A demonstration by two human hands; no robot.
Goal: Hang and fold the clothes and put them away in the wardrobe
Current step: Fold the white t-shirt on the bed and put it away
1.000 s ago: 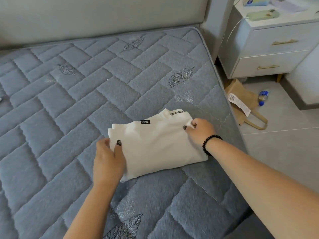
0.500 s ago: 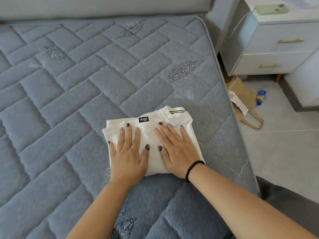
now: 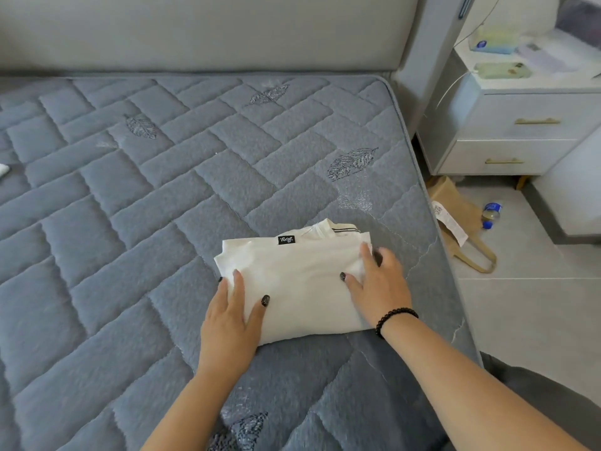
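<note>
I see a folded white garment lying flat on the quilted blue-grey mattress, near its right edge. The cloth looks like smooth, soft knit, folded into a rough rectangle, with a small black label near the far edge and a ribbed collar with a dark stripe poking out just beyond it. The lettering on the label is too small for me to read.

My left hand rests on the garment's near left corner, fingers straight and together, thumb spread out across the cloth; it holds nothing, it only presses. My right hand lies on the right edge of the fold, thumb on top of the fabric. Its fingertips are blurred and partly run over the edge, so I cannot tell whether they are flat or tucked around the side. A black beaded bracelet circles the right wrist.

The mattress surface is fuzzy, stitched in a brick-like pattern with embroidered leaf motifs. A padded grey headboard runs along the far side. Beside the bed stands a pale nightstand with two drawers and slim brass handles; the things on its top are washed out and hard to identify. On the tiled floor lies a brown paper bag partly hidden behind the mattress edge, and a small plastic bottle just beside it. A white scrap at the far left is cut off by the frame.
</note>
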